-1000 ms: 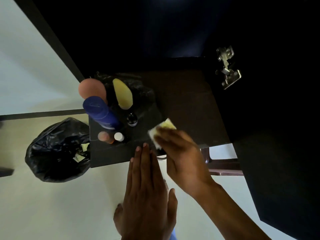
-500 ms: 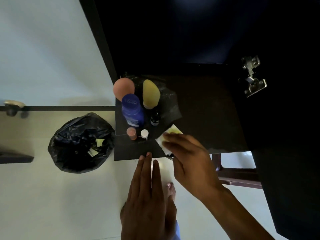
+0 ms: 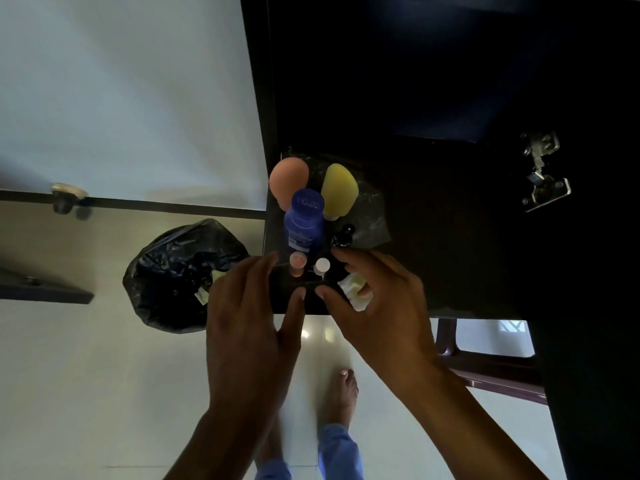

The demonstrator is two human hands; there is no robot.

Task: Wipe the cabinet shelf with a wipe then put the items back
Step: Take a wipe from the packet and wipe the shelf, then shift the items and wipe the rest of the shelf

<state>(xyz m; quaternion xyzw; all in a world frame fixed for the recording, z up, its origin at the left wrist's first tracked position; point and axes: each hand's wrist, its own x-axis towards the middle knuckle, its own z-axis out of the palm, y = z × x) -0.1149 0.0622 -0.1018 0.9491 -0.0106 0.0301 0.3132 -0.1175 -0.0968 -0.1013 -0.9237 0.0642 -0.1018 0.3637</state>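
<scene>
A dark cabinet shelf (image 3: 450,244) carries a cluster of items at its left end: a pink bottle (image 3: 289,178), a yellow bottle (image 3: 338,188), a blue bottle (image 3: 304,220), a small dark dropper bottle (image 3: 344,235), a small pink-capped vial (image 3: 298,263) and a white-capped vial (image 3: 322,265). My right hand (image 3: 374,306) keeps a crumpled white-yellow wipe (image 3: 355,292) against its palm, its fingers spread beside the white-capped vial. My left hand (image 3: 249,323) is open at the shelf's front edge, fingers apart next to the pink-capped vial.
A bin lined with a black bag (image 3: 183,275) stands on the pale floor left of the shelf. A metal hinge (image 3: 542,171) sits on the dark cabinet wall at right. A maroon chair frame (image 3: 485,368) is below the shelf. My bare foot (image 3: 341,393) is on the tiles.
The view shifted so the shelf sits further right. Both hands moved left to the small vials; the right hand lifted off the shelf surface with the wipe bunched in it.
</scene>
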